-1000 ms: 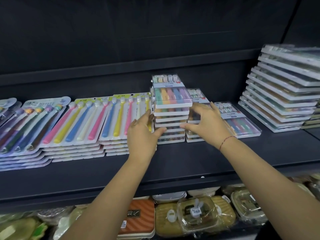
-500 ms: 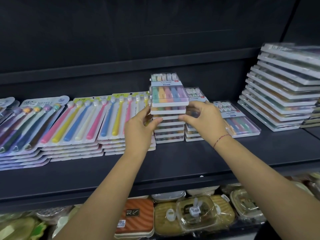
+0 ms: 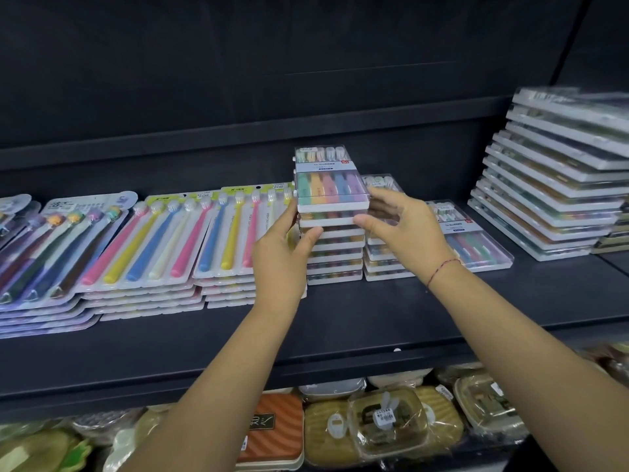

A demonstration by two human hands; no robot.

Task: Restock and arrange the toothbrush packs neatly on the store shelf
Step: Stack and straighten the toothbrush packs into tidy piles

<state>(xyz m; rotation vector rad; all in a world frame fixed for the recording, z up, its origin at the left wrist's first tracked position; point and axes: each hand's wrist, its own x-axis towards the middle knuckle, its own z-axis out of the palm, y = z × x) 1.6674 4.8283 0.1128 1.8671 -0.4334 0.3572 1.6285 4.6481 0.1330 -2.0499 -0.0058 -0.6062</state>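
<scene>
Presently, tall stack of boxed toothbrush packs, set mid-depth on the shelf, with carded packs at its 9 o'clock and a shorter stack at its 3 o'clock: a slide or topple of the smooth upper boxes is judged possible if uneven side pressure is applied. Upper boxes are clasped by the left hand from 8 o'clock, thumb curled onto the front edge, and by the right hand from 4 o'clock, fingers apparently wrapped round the side, partly hidden.

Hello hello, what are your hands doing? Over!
Left hand, right hand gripping tall pack stack, each side. Shorter stack close beside, behind right hand.
</scene>
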